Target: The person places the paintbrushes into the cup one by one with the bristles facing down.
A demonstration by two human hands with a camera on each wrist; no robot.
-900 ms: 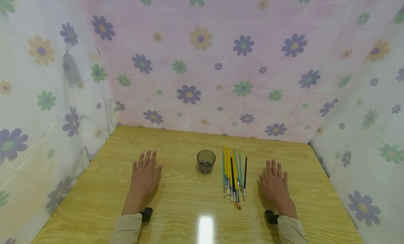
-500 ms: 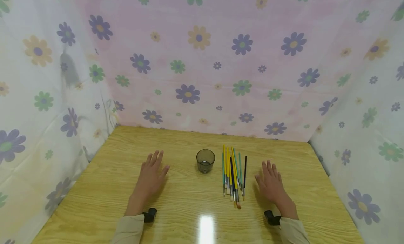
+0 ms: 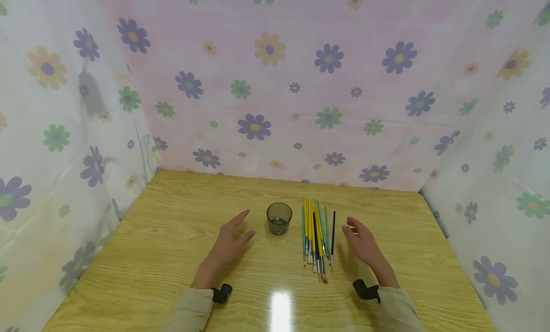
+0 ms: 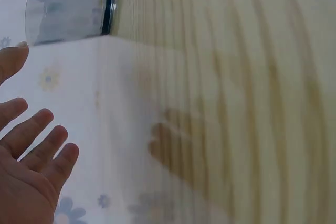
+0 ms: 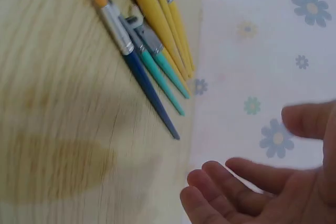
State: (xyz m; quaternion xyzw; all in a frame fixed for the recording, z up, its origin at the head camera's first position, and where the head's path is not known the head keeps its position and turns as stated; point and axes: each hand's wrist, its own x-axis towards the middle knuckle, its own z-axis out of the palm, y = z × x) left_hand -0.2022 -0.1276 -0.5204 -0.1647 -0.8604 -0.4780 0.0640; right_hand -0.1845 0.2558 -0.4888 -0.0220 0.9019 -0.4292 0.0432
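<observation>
A smoky clear glass (image 3: 279,219) stands upright near the middle of the table. My left hand (image 3: 229,241) is just left of it, fingers spread and thumb apart, holding nothing; in the left wrist view the thumb lies close by the glass (image 4: 68,11). Right of the glass lies a loose bunch of paintbrushes (image 3: 315,236) with yellow, teal and dark blue handles, bristles toward me. To their right my right hand (image 3: 361,239) hovers, fingers loosely bent and holding nothing. The right wrist view shows the dark blue paintbrush (image 5: 142,77) nearest that hand.
The wood-grain table (image 3: 172,203) meets a flowered cloth (image 3: 275,84) at the back, and more such cloth hangs at both sides. A bright light reflection (image 3: 280,313) shows at the table's front. Each wrist wears a small black camera (image 3: 222,294).
My left hand has moved right toward the glass and turned its palm inward. My right hand has shifted a little left toward the paintbrushes, its fingers bending. Glass and paintbrushes have stayed put.
</observation>
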